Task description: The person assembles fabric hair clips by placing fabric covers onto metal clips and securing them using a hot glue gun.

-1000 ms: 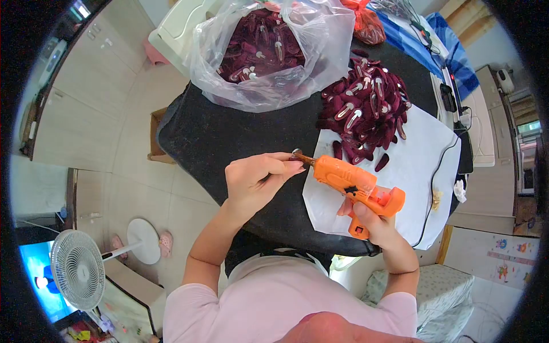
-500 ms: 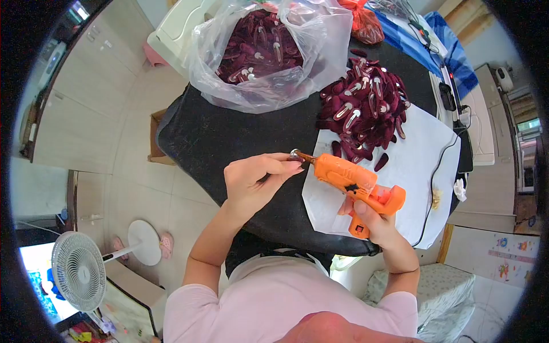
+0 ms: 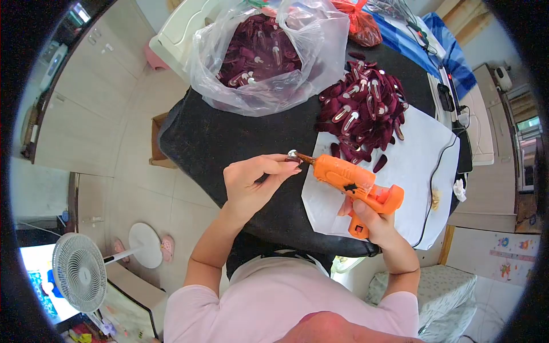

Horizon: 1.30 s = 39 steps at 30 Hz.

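Note:
An orange glue gun [image 3: 343, 176] is gripped by its handle in my right hand [image 3: 372, 220], its dark nozzle pointing left. Between the thumb and fingers of my left hand [image 3: 257, 176] is a small hair clip [image 3: 293, 156], dark red with a silvery metal part. The nozzle tip meets the clip or sits right beside it; I cannot tell whether they touch. Just beyond the glue gun, a heap of dark red hair clips [image 3: 363, 108] with silver metal lies partly on a white sheet [image 3: 400, 166]. Fingers hide most of the held clip.
A clear plastic bag [image 3: 320, 51] full of similar clips stands at the back of the black-covered table [image 3: 229, 137]. A red bag [image 3: 365, 28] lies behind the heap. A dark cord [image 3: 437, 166] crosses the sheet at right. A white fan [image 3: 80, 271] stands at lower left.
Both hands, the clip and the glue gun keep nearly the same place. The view has shifted very slightly.

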Each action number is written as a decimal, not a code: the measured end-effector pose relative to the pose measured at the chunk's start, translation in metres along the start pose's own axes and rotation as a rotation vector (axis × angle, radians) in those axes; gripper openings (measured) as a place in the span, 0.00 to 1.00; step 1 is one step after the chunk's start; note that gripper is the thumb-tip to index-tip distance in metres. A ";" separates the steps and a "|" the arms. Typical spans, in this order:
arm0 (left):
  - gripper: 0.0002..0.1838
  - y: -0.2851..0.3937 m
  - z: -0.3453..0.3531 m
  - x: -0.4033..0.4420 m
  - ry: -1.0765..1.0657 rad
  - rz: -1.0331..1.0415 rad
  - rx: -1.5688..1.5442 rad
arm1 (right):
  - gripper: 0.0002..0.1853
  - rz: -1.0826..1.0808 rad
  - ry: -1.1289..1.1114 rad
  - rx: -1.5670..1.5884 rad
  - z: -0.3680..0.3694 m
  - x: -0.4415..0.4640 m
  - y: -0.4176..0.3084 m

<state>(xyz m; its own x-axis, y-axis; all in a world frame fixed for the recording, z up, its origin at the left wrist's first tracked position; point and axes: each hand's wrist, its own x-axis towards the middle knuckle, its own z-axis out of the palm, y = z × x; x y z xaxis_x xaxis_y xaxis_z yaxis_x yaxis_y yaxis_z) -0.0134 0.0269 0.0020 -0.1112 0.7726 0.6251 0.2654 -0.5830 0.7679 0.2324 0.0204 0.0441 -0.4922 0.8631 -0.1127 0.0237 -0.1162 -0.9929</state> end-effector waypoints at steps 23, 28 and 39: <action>0.05 0.001 0.003 -0.002 0.045 -0.111 -0.263 | 0.07 -0.076 0.181 0.006 0.002 0.010 0.008; 0.06 0.000 0.002 0.001 0.047 -0.070 -0.313 | 0.12 -0.219 0.460 0.171 -0.003 0.026 -0.001; 0.14 0.017 0.000 0.003 0.121 -0.278 -0.281 | 0.15 -0.137 0.473 0.279 -0.005 0.030 -0.005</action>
<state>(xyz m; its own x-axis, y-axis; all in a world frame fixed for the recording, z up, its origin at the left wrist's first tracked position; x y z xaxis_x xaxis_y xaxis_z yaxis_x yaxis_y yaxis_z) -0.0090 0.0194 0.0164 -0.2581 0.8848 0.3879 -0.0603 -0.4155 0.9076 0.2217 0.0488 0.0454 -0.0296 0.9982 -0.0515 -0.2754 -0.0577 -0.9596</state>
